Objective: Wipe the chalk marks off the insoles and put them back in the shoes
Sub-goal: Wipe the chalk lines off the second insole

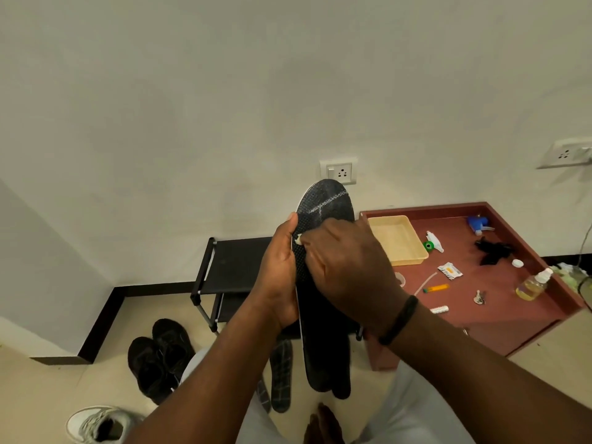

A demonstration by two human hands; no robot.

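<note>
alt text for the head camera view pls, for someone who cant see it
The left hand holds a black insole upright while the right hand rubs it with a small pale wipe; a chalk line remains near its top. Below, black shoes and another insole lie on the floor, beside a red-brown table with small items.

Matt, dimpled black insole; glossy maroon table; cream plastic tray.

Soft even indoor light, faint shadows on the wall, wide-angle bending at edges, slight softness
</note>
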